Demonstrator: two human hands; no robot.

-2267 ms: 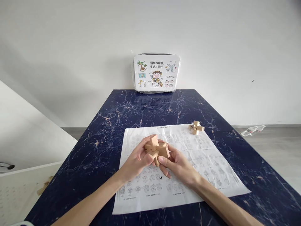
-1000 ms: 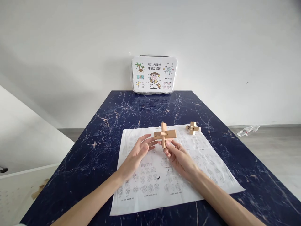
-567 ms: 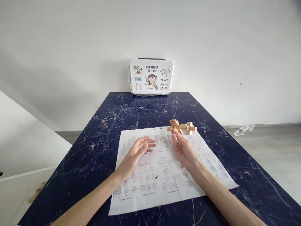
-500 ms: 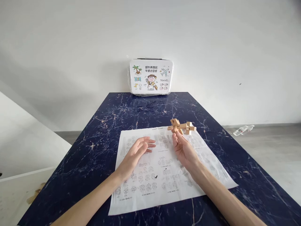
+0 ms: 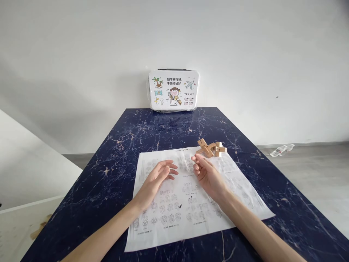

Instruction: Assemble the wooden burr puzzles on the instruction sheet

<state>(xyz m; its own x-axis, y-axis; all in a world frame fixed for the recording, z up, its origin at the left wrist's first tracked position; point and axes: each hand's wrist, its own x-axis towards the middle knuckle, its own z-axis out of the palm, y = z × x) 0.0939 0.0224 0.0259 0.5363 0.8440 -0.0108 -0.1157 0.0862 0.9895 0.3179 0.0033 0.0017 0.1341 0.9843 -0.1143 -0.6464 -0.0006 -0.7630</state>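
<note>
A cross-shaped wooden puzzle (image 5: 205, 147) lies on the far right corner of a printed paper sheet (image 5: 174, 214), right beside a smaller wooden puzzle (image 5: 219, 149). My right hand (image 5: 205, 173) hovers just short of the larger puzzle, fingers loosely apart and holding nothing. My left hand (image 5: 156, 178) rests over the middle of the sheet, fingers stretched out and empty.
The sheet lies on a dark blue marbled table (image 5: 114, 153). A white illustrated case (image 5: 173, 90) leans against the wall at the table's far edge. A crumpled plastic bottle (image 5: 281, 150) lies on the floor to the right. A white surface (image 5: 24, 214) sits left of the table.
My right hand carried the wooden cross puzzle away from both hands to the sheet's far right corner, set it down beside the smaller puzzle, let go and drew back. My left hand opened.
</note>
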